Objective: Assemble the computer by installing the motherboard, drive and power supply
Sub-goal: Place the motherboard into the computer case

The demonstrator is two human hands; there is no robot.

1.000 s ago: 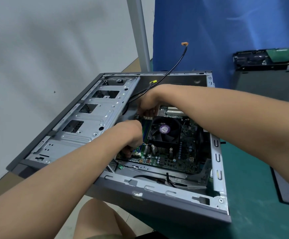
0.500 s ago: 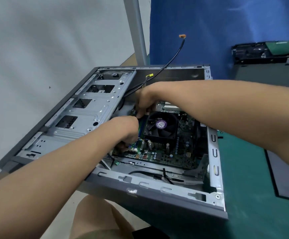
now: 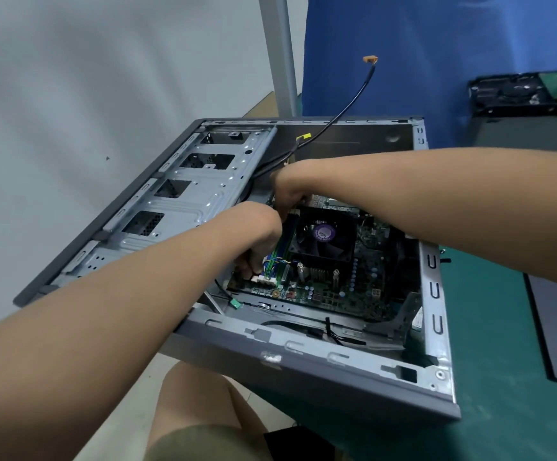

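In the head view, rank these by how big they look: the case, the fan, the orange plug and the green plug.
1. Case
2. Fan
3. Orange plug and green plug: both tiny and look about alike. The orange one is farther off, so I won't rank them.

We read light as soft, diffuse, fairly bright; source unseen; no hard shadows. Broad dim patch on wall (image 3: 71, 78) at 10 o'clock. Case (image 3: 303, 364) interior darker toward 3 o'clock. We lose fingertips of left hand (image 3: 257, 234) and right hand (image 3: 287, 191) in shade at centre. Left forearm (image 3: 87, 327) smeared at 8 o'clock. Pole (image 3: 280, 51) at 12 o'clock leans, wide-angle bend; we find detail soft overall.
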